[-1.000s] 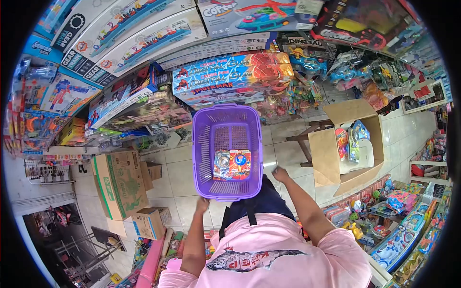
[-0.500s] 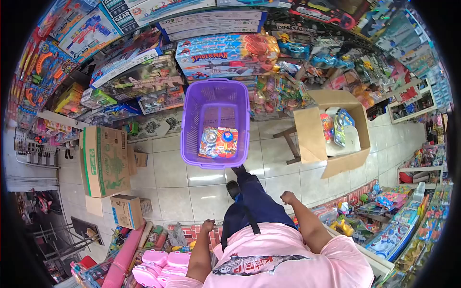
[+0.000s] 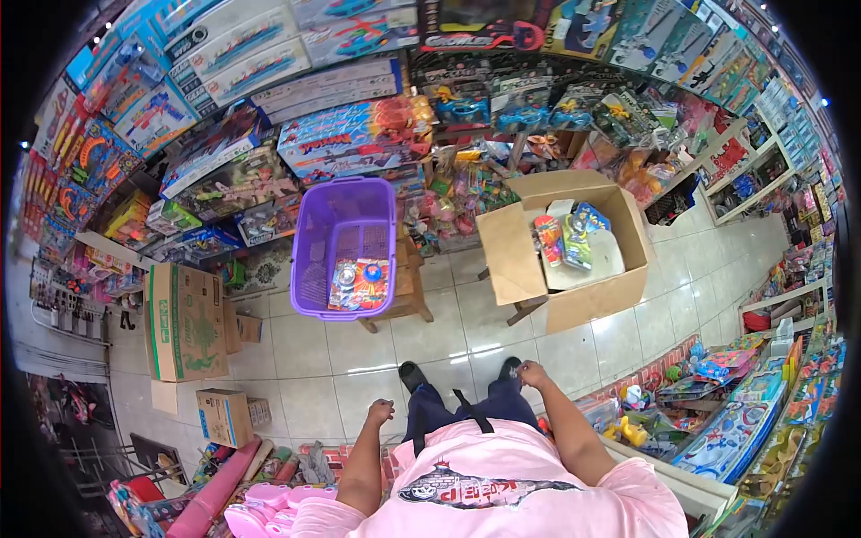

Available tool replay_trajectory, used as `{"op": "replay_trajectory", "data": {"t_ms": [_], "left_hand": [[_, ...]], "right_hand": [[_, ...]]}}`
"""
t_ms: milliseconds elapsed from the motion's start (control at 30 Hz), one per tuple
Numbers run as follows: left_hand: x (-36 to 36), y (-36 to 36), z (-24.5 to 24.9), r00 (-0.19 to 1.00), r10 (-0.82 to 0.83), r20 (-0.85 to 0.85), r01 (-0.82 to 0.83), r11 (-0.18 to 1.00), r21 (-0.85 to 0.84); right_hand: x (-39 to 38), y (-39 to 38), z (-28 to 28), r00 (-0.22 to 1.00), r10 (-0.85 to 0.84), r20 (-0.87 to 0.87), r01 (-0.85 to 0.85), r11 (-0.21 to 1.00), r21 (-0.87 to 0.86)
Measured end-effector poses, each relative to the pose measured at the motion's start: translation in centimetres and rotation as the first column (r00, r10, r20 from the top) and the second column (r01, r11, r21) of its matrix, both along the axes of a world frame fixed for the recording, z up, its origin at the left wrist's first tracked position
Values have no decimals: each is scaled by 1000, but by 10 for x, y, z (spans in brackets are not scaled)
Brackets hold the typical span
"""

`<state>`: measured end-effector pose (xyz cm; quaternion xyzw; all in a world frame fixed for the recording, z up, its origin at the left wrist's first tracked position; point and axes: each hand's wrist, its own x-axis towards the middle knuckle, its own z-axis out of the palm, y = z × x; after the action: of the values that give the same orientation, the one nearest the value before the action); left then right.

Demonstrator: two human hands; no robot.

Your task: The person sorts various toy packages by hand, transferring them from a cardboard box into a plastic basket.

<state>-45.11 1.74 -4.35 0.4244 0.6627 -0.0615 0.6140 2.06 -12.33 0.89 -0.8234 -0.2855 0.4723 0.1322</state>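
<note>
My left hand hangs beside my left thigh, its fingers curled closed with nothing showing in them. Beside my right leg is my right hand, curled closed as well, and no object shows in it. Neither hand touches the goods. Ahead on the left, a purple plastic basket rests on a wooden stool. Inside it lies a colourful packaged toy with two round parts. Ahead on the right stands an open cardboard box holding several packaged toys.
Shelves of boxed toys, including a Spider-Man box, line the far side. A tall carton and a smaller carton stand on the left floor. Low toy displays and pink cases flank me behind.
The basket and open box have shifted left in view as I moved right. My feet now stand side by side, and the stool beneath the basket shows. Both hands stay low and closed.
</note>
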Motion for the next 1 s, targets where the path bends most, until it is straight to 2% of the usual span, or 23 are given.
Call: {"op": "replay_trajectory", "data": {"t_ms": [67,200,267,300,367,400,467,567,600,667,733,800,867,933,1000], "left_hand": [[30,-6,8,998,-7,-56,6,1000,-15],[86,-35,12,997,-13,-75,10,999,-43],[123,-43,17,995,-46,-87,39,996,-79],[138,-47,18,995,-76,-64,76,997,-9],[164,-52,24,992,-120,-36,124,986,110],[175,-47,18,983,-178,-40,181,979,92],[204,-39,33,994,-38,99,17,980,198],[242,-2,45,969,27,245,-124,913,389],[258,15,59,955,38,295,-174,876,451],[290,47,91,953,2,304,-192,777,599],[327,76,120,914,-11,407,-292,678,674],[381,88,189,891,10,454,-367,606,706],[427,102,210,866,-16,501,-394,597,699],[470,109,223,838,-43,544,-415,596,687],[513,108,230,851,-254,460,-243,586,773]], "right_hand": [[32,-37,-9,992,-91,-90,86,995,-59],[96,-117,-18,972,-161,-169,131,976,-176],[127,-152,-16,859,-449,-246,373,878,-302],[141,-165,-16,858,-449,-250,370,877,-306],[165,-195,-15,710,-665,-230,591,741,-318],[178,-200,-10,711,-665,-230,591,741,-318],[208,-199,2,620,-745,-247,728,663,-173],[261,-169,20,613,-765,-196,790,588,173],[278,-150,34,599,-784,-161,786,537,306],[308,-105,62,529,-832,-165,731,349,587],[331,-54,81,538,-843,20,408,281,868],[330,-2,140,637,-770,25,352,320,879],[324,41,172,743,-664,86,271,415,869],[318,76,170,866,-486,-114,353,434,829],[315,101,146,926,-370,-72,291,581,760]]}}
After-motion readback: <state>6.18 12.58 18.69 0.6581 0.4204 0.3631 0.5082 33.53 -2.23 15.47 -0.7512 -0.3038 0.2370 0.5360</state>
